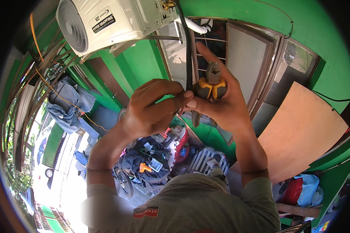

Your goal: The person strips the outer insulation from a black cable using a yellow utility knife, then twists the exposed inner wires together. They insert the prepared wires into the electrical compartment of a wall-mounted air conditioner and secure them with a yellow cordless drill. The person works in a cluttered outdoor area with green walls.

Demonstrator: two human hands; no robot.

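Note:
A thick black cable (189,58) hangs from beside the air-conditioner's outdoor unit (116,23) at the top. My left hand (146,108) is closed on its lower part, thumb and forefinger pinched together. Small reddish wire ends show just below the fingers. My right hand (231,103) holds a pair of pliers (213,75) with black and yellow grips against the palm, their metal jaws pointing up. Its forefinger stretches upward, and its thumb tip meets the left thumb at the cable. Fingers partly hide the cable's lower end and the pliers' handles.
Behind my hands is a window (247,58) with brown frames in a green wall. A tan board (299,132) leans at the right. Below lie a dark cloth (144,176) with an orange tool (145,167) and a red basket (181,143). Clothes (70,103) hang at the left.

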